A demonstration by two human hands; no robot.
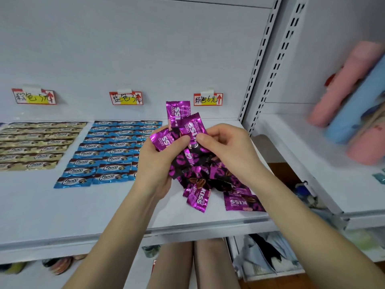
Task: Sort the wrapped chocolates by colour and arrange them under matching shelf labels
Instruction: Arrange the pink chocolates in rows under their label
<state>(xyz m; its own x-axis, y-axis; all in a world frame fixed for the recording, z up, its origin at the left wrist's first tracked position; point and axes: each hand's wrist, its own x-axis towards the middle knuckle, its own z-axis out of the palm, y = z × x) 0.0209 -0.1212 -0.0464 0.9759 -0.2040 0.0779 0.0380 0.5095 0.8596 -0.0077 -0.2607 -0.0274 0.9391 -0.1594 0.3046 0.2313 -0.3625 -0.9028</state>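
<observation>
My left hand grips a fanned bunch of purple wrapped chocolates above the white shelf. My right hand pinches one purple chocolate in that bunch between thumb and fingers. More purple chocolates lie in a loose pile on the shelf under my hands, below the pink label. Blue chocolates lie in tidy rows under the blue label. Gold-brown chocolates lie in rows under the left label.
A slotted metal upright bounds the shelf on the right. The neighbouring shelf holds pink and blue rolled items. Below the shelf edge sit assorted goods, and my legs show beneath.
</observation>
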